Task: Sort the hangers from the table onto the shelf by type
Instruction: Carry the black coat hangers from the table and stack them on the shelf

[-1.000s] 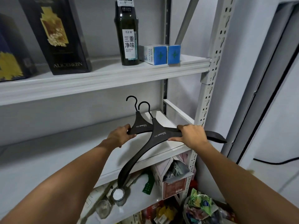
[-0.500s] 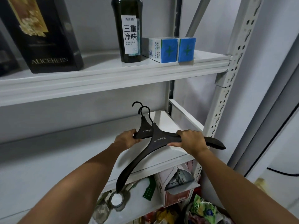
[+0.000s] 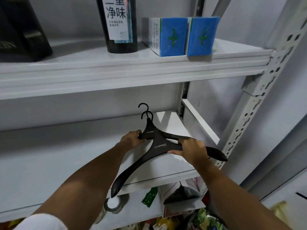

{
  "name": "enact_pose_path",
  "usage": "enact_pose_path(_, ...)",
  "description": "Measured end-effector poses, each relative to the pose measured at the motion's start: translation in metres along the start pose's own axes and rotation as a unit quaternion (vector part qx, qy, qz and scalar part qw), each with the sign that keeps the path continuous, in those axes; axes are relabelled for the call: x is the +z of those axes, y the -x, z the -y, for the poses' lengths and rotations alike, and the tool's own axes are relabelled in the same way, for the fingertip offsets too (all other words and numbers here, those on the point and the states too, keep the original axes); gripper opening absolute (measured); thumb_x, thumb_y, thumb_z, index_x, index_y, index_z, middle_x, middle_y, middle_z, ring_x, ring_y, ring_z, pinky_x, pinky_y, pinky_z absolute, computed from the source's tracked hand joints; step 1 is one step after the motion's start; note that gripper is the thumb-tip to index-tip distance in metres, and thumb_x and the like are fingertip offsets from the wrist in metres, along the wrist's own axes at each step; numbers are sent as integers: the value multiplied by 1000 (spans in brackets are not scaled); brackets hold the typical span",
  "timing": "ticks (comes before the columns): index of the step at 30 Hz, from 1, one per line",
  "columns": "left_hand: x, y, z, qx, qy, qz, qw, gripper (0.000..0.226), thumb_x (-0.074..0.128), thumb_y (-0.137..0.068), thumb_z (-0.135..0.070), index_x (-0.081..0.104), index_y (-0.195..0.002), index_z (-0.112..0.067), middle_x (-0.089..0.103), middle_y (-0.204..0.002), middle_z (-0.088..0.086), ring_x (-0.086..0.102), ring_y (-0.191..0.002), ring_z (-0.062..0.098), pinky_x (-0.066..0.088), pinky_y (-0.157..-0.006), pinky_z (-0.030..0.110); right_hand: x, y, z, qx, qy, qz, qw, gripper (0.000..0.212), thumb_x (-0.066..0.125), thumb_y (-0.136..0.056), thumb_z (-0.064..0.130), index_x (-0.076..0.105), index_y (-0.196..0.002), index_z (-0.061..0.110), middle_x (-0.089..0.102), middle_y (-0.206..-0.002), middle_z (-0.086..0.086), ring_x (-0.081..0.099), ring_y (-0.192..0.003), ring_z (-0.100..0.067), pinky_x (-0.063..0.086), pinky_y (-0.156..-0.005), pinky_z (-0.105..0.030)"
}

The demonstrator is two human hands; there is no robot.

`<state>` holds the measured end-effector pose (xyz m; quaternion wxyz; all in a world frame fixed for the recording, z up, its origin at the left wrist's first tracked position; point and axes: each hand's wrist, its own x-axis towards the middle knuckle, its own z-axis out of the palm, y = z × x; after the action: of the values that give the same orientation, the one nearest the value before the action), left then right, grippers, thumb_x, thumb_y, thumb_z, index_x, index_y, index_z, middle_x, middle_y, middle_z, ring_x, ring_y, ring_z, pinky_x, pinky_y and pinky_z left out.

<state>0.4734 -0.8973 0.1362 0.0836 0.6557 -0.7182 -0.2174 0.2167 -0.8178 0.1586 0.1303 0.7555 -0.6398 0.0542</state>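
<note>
Two black broad-shouldered hangers (image 3: 159, 146) hover over the grey metal shelf (image 3: 49, 163), fingers of left hand (image 3: 131, 140) and right hand (image 3: 192, 150) curled round them. Above the fingers stand a dark labelled bottle (image 3: 119, 30) and blue boxes (image 3: 172, 37); below, an open white carton (image 3: 182, 205) holds something dark.

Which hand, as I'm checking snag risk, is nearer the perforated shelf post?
Right. The right hand grips a hanger near the post; the left hand holds the other hanger, farther left.

You face a white metal shelving unit (image 3: 132, 75) against a pale wall (image 3: 66, 17). Its perforated upright (image 3: 249, 117) stands at right.
</note>
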Motion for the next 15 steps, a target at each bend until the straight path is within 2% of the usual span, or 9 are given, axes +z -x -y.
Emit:
enact_pose_path(3,0,-15,-4,5,-19,8,1000,35,61,-87,-38,56,-110,-11,54,-109,12,53,-103,28,40,-80,32,8,-8,-6,-14,-12,35,999,71,39,-69,87,62,-92,23,69,-83,3,66,-82,-17,39,-64,-26)
enact_pose_path(5,-1,-22,-7,2,-36,13,999,40,60,-88,-41,55,-114,-12,53,-115,11,51,-109,27,40,-86,33,12,-12,-9,-17,-21,49,998,70,40,-71,85,62,-91,22,68,-81,2,66,-80,-18,40,-64,-26)
enact_pose_path(15,5,-39,-7,-39,-52,24,998,38,57,-90,-40,55,-115,-11,55,-122,10,52,-113,26,42,-88,34,19,-26,-4,0,-15,53,998,68,41,-73,83,63,-88,20,68,-78,3,65,-72,-16,41,-60,-26)
